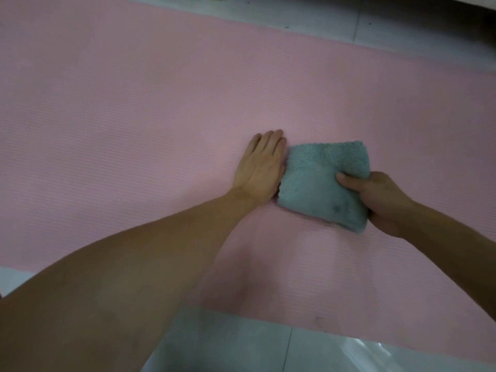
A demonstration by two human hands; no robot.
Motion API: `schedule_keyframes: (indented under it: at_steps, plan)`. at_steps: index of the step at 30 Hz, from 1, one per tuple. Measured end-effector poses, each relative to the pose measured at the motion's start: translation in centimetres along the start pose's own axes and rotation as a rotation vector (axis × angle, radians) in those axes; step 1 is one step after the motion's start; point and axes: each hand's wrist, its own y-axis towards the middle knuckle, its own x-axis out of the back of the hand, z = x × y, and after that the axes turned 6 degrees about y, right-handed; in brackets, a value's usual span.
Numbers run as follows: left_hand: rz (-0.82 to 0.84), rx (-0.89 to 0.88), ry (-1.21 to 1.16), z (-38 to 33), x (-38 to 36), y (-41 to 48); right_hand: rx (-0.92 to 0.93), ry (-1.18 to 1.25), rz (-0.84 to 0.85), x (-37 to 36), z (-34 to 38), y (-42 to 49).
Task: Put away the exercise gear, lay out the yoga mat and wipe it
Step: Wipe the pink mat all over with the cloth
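Mat (134, 103) flat on tile floor (389, 25), pink. On mat: my left hand (261, 167) pressed flat, fingers together, touching folded teal towel (322, 183); my right hand (375, 200) pinching towel's edge.

pale tiled floor (233, 345) with grout lines, glossy reflection near the bottom right, dark specks at the far edge

Looks like home floor to me, indoor room. I see pale glossy floor tiles (322, 350) with grout lines, light glare on them. Pink ribbed yoga mat (134, 103) spread flat across tiles. Fluffy teal cloth (319, 183) on mat. Household stuff, nothing industrial.
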Motion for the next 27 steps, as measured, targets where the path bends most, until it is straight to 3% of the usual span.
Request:
schedule_keyframes:
  at_steps: [6,10,16,19,23,27]
  plan:
    - [0.054,0.012,0.053,-3.2,-1.3,4.5,-0.118,0.141,0.112,2.5,0.9,2.1]
    - [0.045,0.003,0.129,-3.4,-2.0,4.9,-0.120,0.032,0.147,4.5,3.0,4.8]
    - [-0.056,0.037,0.048,-3.6,-1.8,5.5,0.031,-0.175,0.034,6.3,10.2,9.5]
    - [-0.102,0.047,0.051,-3.5,-1.9,5.3,0.304,-0.424,-0.150,5.6,13.9,12.0]
    - [-0.099,0.066,0.053,-3.3,-1.9,5.4,0.882,-0.750,-0.452,3.0,18.9,15.0]
    - [-0.102,0.070,0.044,-3.2,-2.0,5.5,1.101,-0.884,-0.522,0.4,20.9,18.3]
